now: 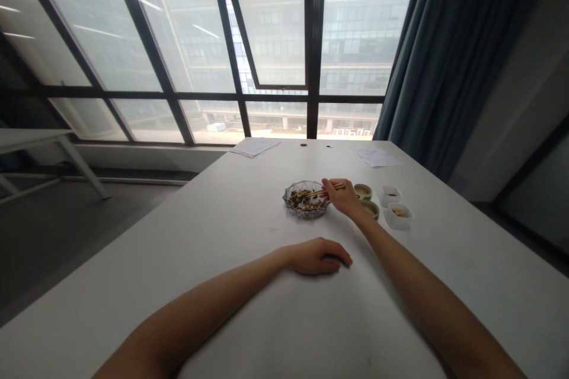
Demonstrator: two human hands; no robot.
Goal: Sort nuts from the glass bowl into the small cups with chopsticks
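Chopsticks [332, 188] reach over the far half of the white table [200, 237], their tips in a glass dish [288, 198] of nuts [303, 200]. Toward the table's right edge stand two white tubs [399, 217] and, nearer the dish, two small cups [363, 191]. The left hand [318, 256] rests empty and loosely curled on the table. The right hand [342, 197] pinches the chopsticks in a narrow grip, well back from the tips; whether they hold a nut is too small to tell.
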